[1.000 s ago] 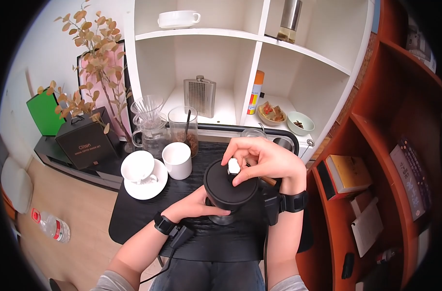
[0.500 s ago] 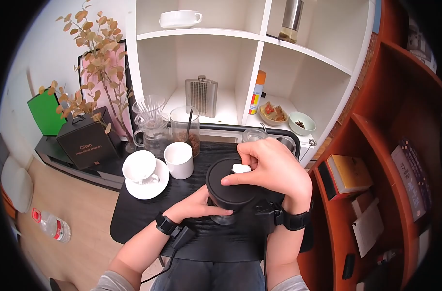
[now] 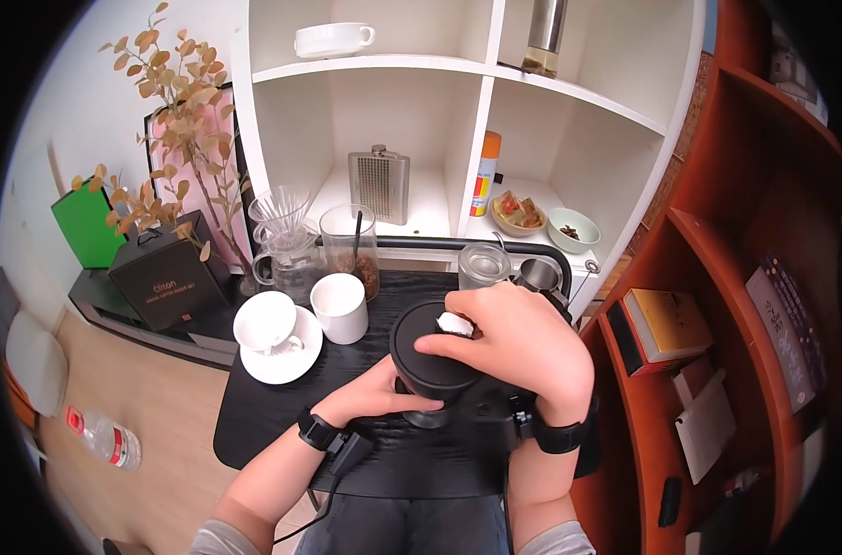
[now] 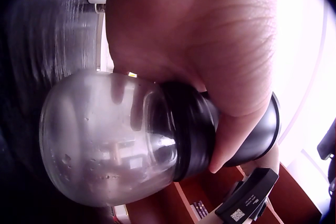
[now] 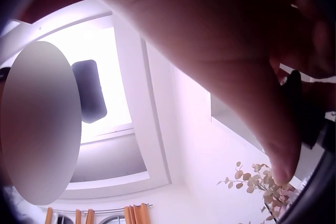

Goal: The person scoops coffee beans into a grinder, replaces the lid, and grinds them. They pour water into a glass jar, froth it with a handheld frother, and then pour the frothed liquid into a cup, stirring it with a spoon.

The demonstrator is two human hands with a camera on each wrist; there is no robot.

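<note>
Right hand (image 3: pixel 536 347): fingers curled about the white-topped knob (image 3: pixel 455 324)
Knob: left of the right palm, above the lid (image 3: pixel 414 333); right hand nearer
Left hand (image 3: pixel 367 396): fingers wrapped round the collar (image 4: pixel 191 134), below the lid
Grinder (image 4: pixel 105 145): between both hands, long axis roughly upright, over the desk (image 3: pixel 277 412)
Mug (image 3: pixel 338 310): beyond the left hand

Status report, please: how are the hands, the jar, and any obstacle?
Left hand grips black-topped glass jar at its collar; right hand holds top knob. White mug nearby, not in the way.
</note>
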